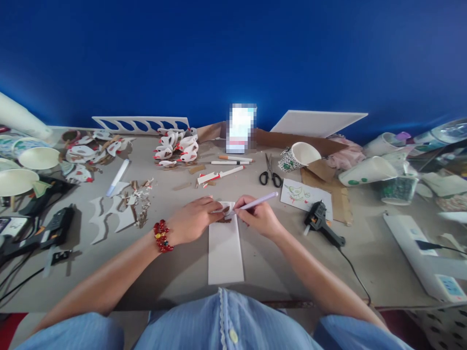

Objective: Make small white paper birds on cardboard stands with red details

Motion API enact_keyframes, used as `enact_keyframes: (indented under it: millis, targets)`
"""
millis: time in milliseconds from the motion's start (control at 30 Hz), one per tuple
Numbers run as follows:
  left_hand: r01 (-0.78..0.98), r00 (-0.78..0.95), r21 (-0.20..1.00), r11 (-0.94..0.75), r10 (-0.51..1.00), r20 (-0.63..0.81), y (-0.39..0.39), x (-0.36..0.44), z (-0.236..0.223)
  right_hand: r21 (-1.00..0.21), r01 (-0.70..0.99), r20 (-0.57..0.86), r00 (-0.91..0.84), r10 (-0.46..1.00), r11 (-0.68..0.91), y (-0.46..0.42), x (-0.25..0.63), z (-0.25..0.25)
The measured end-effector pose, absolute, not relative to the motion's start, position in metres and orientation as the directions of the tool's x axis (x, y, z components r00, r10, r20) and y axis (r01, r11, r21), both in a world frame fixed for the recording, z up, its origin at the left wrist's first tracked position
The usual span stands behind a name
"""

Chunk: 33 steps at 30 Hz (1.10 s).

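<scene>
My right hand [257,217] grips a lilac pen [260,200], its tip down at the upper end of a long white board strip [226,253]. My left hand [193,221], wearing a red bead bracelet, presses its closed fingers on a small brown-and-white cutout [226,212] lying on that strip. Fingers partly cover the cutout, so its full outline is hidden. Black-handled scissors [270,171] lie beyond my right hand, near a white card with a green drawing [307,195]. Ahead lie a red-and-white cutter [221,175] and several slim pens [231,162].
White bird-shaped pieces [177,146] are grouped at the back left. A black glue gun [323,223] lies at right, its cord trailing toward the front edge; another glue gun [54,228] is at left. Board offcuts [109,214], paper cups [302,154], a lit phone [241,129] and a power strip [419,253] surround the work.
</scene>
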<state>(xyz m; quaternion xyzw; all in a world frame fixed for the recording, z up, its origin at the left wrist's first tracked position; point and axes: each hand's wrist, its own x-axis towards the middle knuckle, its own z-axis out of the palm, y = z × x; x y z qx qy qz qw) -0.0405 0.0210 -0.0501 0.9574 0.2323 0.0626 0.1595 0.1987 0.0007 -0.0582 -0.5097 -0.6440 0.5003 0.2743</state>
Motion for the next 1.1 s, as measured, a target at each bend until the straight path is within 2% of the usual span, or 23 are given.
enact_keyframes:
  millis: [267, 667, 1100]
  targets:
    - [0.426, 0.88, 0.313, -0.849, 0.469, 0.072, 0.019, -0.042, -0.053, -0.922, 0.383, -0.185, -0.321, 0.929, -0.051, 0.003, 0.2, -0.063]
    - [0.432, 0.891, 0.275, -0.859, 0.454, 0.019, 0.02, -0.041, -0.05, -0.941, 0.326, -0.204, -0.343, 0.917, -0.088, 0.006, 0.205, -0.067]
    - [0.422, 0.891, 0.3, -0.855, 0.453, 0.038, 0.02, -0.04, -0.049, -0.944, 0.312, -0.22, -0.352, 0.91, -0.108, 0.018, 0.203, -0.067]
